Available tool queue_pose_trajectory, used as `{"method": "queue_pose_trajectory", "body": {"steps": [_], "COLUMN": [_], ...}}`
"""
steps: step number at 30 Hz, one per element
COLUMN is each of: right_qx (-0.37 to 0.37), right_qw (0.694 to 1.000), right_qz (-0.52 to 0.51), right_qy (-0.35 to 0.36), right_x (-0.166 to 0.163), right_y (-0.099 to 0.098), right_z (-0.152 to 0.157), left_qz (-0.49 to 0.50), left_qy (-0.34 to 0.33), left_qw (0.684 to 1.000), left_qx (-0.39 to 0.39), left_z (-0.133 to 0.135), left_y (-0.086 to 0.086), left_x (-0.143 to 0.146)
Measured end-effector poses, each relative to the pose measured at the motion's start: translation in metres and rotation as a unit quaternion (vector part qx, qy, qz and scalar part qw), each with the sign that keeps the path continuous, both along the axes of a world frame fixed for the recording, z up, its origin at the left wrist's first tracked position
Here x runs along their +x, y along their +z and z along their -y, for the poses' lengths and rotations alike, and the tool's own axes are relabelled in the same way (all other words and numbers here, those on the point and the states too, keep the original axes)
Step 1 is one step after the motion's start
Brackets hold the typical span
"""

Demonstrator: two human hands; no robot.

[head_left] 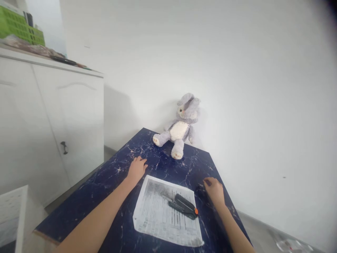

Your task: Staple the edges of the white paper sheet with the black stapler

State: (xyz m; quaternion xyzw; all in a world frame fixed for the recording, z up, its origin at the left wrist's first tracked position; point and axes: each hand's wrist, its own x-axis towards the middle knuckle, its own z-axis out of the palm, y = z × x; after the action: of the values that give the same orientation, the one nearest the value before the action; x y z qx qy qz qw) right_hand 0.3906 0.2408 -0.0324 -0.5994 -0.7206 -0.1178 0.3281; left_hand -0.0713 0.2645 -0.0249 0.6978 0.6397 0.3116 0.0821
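My left hand (137, 169) lies palm down on the dark blue marbled table (110, 175), fingers stretched out, just beyond the upper left corner of a printed paper sheet (163, 214). A black stapler with an orange tip (184, 206) rests on the sheet. My right hand (214, 190) rests on the table to the right of the stapler, fingers loosely curled, holding nothing that I can see. A grey and white plush bunny (179, 128) sits at the table's far edge, leaning against the white wall.
A white cabinet (52, 123) stands to the left, with a green crate (18, 26) and clutter on top. A white box-like object (13, 214) sits at the lower left. The table's right edge runs close to the wall.
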Motion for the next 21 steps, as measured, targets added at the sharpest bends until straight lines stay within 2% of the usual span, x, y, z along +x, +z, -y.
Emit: {"method": "queue_pose_trajectory", "body": {"steps": [2, 6, 11, 15, 18, 21], "right_qx": [-0.004, -0.022, -0.044, -0.048, -0.045, -0.032], "right_qw": [1.000, 0.999, 0.998, 0.998, 0.999, 0.999], "right_qz": [0.021, 0.039, 0.026, 0.008, 0.004, 0.022], "right_qy": [-0.014, -0.020, -0.047, -0.043, -0.028, -0.028], "right_x": [0.011, 0.009, 0.013, 0.019, 0.017, 0.012], "right_y": [-0.014, -0.030, -0.040, -0.043, -0.042, -0.040], "right_z": [-0.005, -0.006, -0.013, -0.014, -0.010, -0.006], "left_qz": [0.004, 0.047, 0.151, 0.269, 0.392, 0.565], "left_qy": [-0.003, -0.010, -0.018, -0.048, -0.075, -0.110], "left_qw": [1.000, 0.999, 0.988, 0.961, 0.917, 0.817], "left_qx": [-0.012, -0.009, 0.013, 0.031, 0.012, -0.037], "left_z": [-0.005, -0.005, -0.005, -0.004, 0.001, 0.006], "left_y": [-0.008, -0.014, -0.013, -0.012, -0.007, -0.002], "left_x": [-0.004, 0.001, 0.007, 0.017, 0.030, 0.040]}}
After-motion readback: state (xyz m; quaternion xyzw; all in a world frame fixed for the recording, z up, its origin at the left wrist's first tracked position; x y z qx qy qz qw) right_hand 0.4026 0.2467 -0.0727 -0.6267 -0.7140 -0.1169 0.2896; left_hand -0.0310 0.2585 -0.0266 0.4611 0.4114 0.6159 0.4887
